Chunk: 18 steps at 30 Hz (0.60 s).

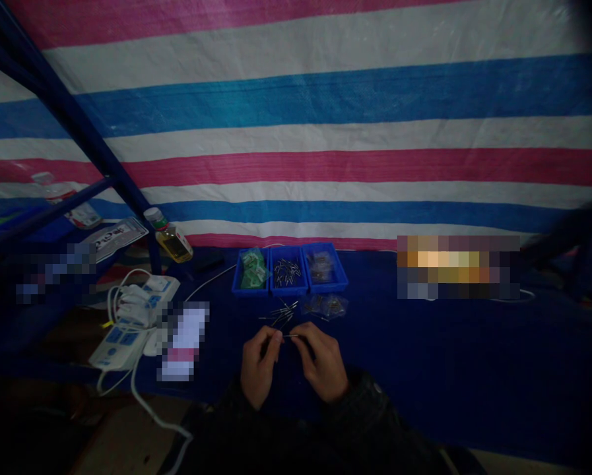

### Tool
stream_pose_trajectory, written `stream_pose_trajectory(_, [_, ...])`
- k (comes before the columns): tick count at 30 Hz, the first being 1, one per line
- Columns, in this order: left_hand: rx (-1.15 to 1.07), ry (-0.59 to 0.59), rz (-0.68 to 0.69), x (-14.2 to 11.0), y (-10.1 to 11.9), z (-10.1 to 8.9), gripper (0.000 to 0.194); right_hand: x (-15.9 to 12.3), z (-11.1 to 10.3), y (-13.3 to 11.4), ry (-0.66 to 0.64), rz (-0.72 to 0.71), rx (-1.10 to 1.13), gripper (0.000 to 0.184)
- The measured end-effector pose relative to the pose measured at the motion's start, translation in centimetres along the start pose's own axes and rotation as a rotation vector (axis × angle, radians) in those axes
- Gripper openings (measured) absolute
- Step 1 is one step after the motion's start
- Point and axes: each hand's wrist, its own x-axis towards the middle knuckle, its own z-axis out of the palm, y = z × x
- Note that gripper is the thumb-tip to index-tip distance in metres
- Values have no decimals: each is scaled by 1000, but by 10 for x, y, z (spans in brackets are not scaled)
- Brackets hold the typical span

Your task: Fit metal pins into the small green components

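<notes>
Our left hand (259,366) and right hand (323,364) work close together just above the blue cloth (424,369), both curled inward with the fingers nearly closed. Between them runs a slender metal pin (290,336), its right end pinched by the right hand's fingertips (296,336) and its left end meeting the left hand's fingers (278,336); at this size we cannot tell exactly how firmly the left hand grips it. With a piece this fine, we do best to keep both hands low and near each other, pinching at the fingertips so the pin cannot flex or slip. Just beyond our fingers lies a loose cluster of similar pins (280,315) on the cloth, with two small clear bags (323,306) beside it to the right. Further out, three blue plastic trays (288,289) stand side by side: the left one holds green-tinted packets (253,268), the middle one a heap of metal pins (286,270), and the right one more clear bags (319,266). To the left lie white power strips (117,347) with a white cable (152,409) trailing toward us, and behind them stands a bottle of yellow liquid (173,241). A blue metal frame (63,112) crosses the upper left, in front of a striped tarpaulin (296,132) hanging across the back.
</notes>
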Motion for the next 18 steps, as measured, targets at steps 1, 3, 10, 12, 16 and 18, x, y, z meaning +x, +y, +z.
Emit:
stream_pose_trajectory(1, [2, -5, -1, 0, 0, 0, 39, 0, 0, 0, 1, 1, 1, 17])
stream_pose_trajectory(3, [8, -13, -4, 0, 0, 0, 39, 1, 0, 0, 10, 12, -4, 18])
stream_pose_trajectory(10, [-6, -6, -3, 0, -1, 1, 36, 1, -1, 0, -25, 53, -17, 20])
stream_pose_trajectory(12, [-15, -1, 0, 0, -3, 0, 35, 1, -2, -2, -25, 42, -2, 16])
stream_pose_trajectory(16, [-21, 9, -3, 0, -4, 0, 35, 1, -3, -3, 5, 15, 7, 15])
stream_pose_trajectory(18, [-13, -11, 0, 0, -2, 0, 35, 1, -2, -2, 14, 12, 5, 16])
